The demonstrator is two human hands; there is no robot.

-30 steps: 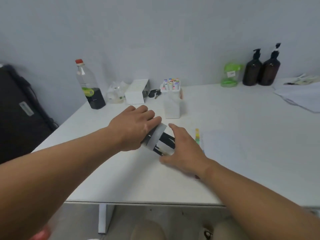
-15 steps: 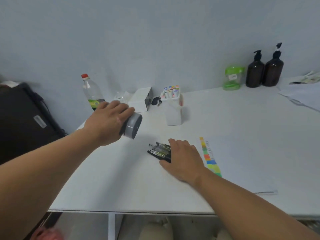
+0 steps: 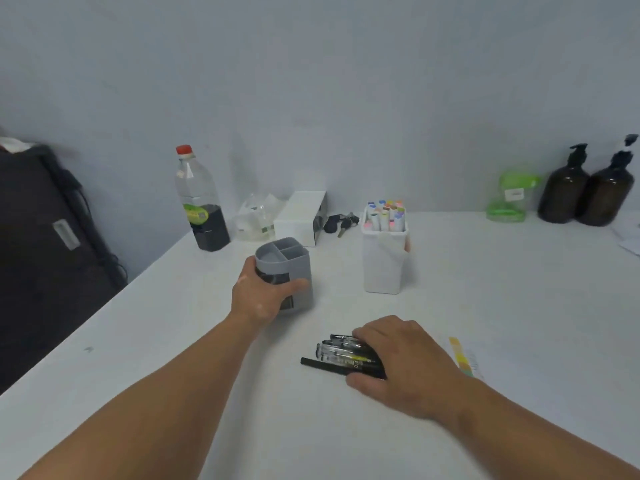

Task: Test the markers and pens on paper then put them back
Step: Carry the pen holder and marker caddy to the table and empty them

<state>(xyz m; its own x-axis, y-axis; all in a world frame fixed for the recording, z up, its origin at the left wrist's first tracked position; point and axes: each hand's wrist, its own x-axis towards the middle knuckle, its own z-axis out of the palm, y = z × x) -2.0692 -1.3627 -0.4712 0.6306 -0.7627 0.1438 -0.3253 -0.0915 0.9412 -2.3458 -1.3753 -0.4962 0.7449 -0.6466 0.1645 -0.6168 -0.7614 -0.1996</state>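
Toward the near middle of the white table [image 3: 166,386], the right hand [image 3: 405,368] lay palm down over a bunch of black pens [image 3: 341,355], its fingers curled together over their far side and the thumb tucked against the near side, pinching the bunch; the pen tips stuck out to the left, flat on the surface. Just right of that hand lay a sheet of paper [image 3: 462,362] with a strip of colour swatches down its left margin. Farther in and to the left, the left hand [image 3: 259,296] gripped an upright grey pen holder [image 3: 289,259], thumb across its front and fingers wrapped round its far side; whether its base touched the surface could not be told. Beyond, right of the holder, a white tub [image 3: 382,268] stood full of markers [image 3: 386,213]. Along the far edge, from the left corner, stood a bottle [image 3: 201,202] of dark liquid, a crumpled plastic bag [image 3: 256,220], a white box [image 3: 299,218], keys [image 3: 341,221], a green container [image 3: 509,199] and two brown pump bottles [image 3: 585,197].
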